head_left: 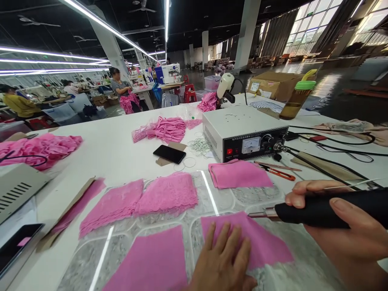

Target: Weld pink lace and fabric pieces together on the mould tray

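Note:
My left hand [224, 254] lies flat with fingers spread on a pink fabric piece [266, 246] near the front of the table. My right hand [336, 226] is wrapped round the black handle of a corded handheld tool [321, 208]. Its thin metal tip [260, 214] is at the upper edge of that fabric piece; whether it touches cannot be made out. Left of my left hand lies another pink piece [151, 262]. Beyond are two stacks of pink cut pieces [168, 192] [113, 206] and a folded pink cloth [241, 174], all on a clear-covered grey patterned mat [209, 222].
Behind the mat stands a control box [254, 139] with a dial and cables. Orange snips [277, 172], a phone [169, 153], elastic loops [200, 146] and pink strips [168, 128] lie around it. A bottle [298, 99] and carton [269, 85] stand farther back. Co-workers sit at distant tables.

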`<state>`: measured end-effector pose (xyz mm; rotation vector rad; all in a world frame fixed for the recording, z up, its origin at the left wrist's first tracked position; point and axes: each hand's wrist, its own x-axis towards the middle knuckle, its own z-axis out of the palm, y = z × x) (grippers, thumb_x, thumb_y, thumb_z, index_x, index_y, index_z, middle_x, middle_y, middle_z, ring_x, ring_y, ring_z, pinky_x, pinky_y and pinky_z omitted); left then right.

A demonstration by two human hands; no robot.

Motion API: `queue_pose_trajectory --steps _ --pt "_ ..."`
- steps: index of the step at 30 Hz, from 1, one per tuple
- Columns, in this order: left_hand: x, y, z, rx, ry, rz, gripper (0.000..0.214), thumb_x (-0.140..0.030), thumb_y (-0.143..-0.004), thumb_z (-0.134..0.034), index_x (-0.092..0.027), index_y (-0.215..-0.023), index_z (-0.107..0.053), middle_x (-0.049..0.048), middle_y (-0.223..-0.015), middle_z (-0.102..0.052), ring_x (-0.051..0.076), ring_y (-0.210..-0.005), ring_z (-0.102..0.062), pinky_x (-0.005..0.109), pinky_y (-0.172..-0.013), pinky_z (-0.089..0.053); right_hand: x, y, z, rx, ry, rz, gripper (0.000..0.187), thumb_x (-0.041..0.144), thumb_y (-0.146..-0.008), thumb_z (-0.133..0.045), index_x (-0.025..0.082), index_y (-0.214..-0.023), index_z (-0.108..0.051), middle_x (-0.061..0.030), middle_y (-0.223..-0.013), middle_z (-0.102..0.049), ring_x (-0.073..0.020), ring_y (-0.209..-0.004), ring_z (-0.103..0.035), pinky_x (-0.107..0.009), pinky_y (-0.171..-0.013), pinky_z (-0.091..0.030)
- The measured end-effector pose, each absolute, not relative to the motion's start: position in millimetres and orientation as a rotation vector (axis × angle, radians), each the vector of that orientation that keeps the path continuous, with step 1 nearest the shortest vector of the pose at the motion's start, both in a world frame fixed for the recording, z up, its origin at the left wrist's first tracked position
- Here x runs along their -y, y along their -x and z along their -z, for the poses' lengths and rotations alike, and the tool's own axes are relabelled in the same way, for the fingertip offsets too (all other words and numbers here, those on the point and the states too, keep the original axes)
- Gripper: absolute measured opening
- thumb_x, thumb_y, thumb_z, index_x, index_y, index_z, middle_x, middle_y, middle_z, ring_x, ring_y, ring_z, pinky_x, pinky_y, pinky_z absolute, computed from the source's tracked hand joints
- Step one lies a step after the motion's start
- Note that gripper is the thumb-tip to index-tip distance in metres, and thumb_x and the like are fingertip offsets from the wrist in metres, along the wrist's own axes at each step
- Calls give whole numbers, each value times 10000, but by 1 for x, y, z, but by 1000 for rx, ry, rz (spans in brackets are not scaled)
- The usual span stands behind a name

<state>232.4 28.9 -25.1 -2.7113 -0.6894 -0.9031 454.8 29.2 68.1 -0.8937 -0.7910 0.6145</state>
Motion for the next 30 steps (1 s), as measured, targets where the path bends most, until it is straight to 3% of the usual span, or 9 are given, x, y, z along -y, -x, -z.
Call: queue_pose_trajectory --steps 9,21,30 --pt "-31 -240 27 715 2705 973 397 -521 -923 -505 -251 -1192 -620 20 -1278 -646 209 -1288 -515 416 -1196 -155 -24 -450 -57 708 898 -615 107 255 -710 -565 229 -764 -654 -38 -675 -565 -205 -611 -530 -376 -581 -501" --pt "-34 -236 32 647 2738 893 461 -592 -919 -485 -295 -1257 -589 2 -1345 -594 222 -1323 -475 463 -1196 -121 -33 -460 -56 765 905 -595 137 235 -657 -562 223 -736 -673 -45 -698 -589 -196 -537 -530 -384 -481 -494" --pt "-35 -237 29 656 2741 925 462 -611 -915 -481 -301 -1232 -610 -11 -1294 -633 209 -1259 -539 448 -1201 -98 -30 -456 -54 678 920 -569 133 250 -667 -559 221 -749 -660 -49 -734 -531 -194 -573 -506 -399 -523 -479"
